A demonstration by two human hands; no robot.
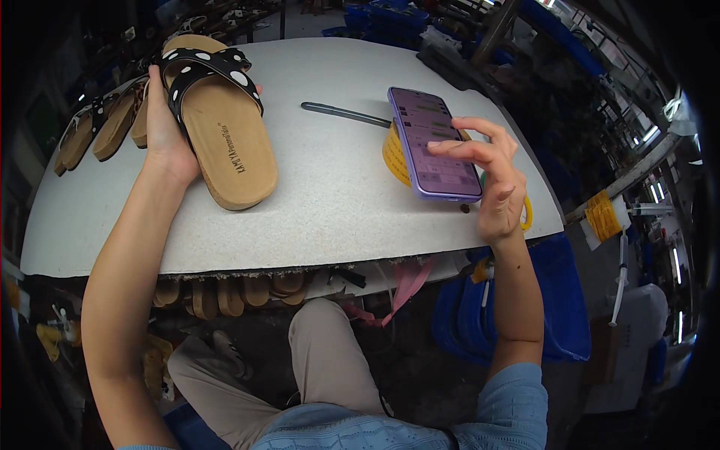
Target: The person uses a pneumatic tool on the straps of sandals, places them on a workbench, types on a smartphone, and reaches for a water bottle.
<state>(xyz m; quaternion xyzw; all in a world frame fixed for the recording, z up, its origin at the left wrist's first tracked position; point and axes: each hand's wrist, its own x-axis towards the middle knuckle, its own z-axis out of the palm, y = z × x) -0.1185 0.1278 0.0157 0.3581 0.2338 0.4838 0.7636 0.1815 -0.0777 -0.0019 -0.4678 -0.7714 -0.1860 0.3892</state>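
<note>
While the person sits at the grey speckled worktable [322, 187], each hand is busy with its own thing. At about ten o'clock on the tabletop, the left hand [161, 127] grips the cork-soled sandal with black, white-dotted straps [221, 124] along its outer edge, fingers curled around the sole so the sandal stands tilted with its footbed facing the camera, apparently to show it for inspection. That forearm stretches long and nearly straight from the lower left.

Toward two o'clock, the right hand [495, 180] holds the purple-cased smartphone [433, 144], screen lit and angled up toward the face; fingers wrap its right edge, and the forefinger lies across the glass. Under the phone sits a yellow tape roll [395, 154], and a dark slim pen [345, 113] lies at twelve o'clock. More tan sandals [97, 131] are lined up at the table's nine o'clock edge.
</note>
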